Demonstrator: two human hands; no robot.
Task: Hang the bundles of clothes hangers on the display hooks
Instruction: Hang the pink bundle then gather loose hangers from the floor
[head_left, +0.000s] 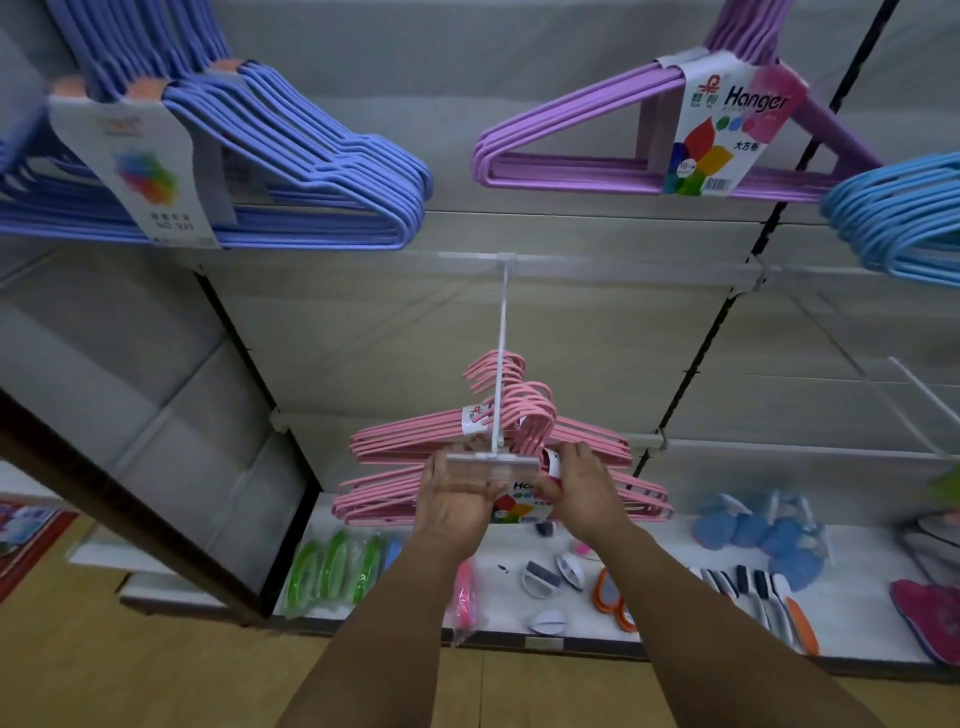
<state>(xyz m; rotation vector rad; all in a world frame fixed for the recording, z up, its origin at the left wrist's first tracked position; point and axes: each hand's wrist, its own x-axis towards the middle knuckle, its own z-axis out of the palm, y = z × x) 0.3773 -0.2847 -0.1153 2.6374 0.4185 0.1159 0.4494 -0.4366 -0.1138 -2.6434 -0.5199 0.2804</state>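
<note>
— What have you got hold of?

— My right hand (576, 486) pinches the labelled neck of the nearer pink hanger bundle (613, 501), fingers curled round it just under the hook's front end. My left hand (452, 499) is up at the clear price-tag holder (491, 464) on the tip of the white display hook (501, 364); the fingers are bent behind the holder and touch it, but I cannot tell whether they really clasp it.

— And where do the hangers sit?

— The bundle in my grip has its hooks over the rod, close to the front. A second pink bundle (415, 441) hangs on the same rod just behind it.

— Below that?

— A white shelf (654, 613) with green packets (332, 569), brushes (763, 592) and blue puffs (753, 530).

— Further up?

— Blue-violet hanger bundles (291, 171) hang top left, a purple bundle (587, 156) with a "Hanger" label top centre, and light blue hangers (904, 218) at the right edge
</note>
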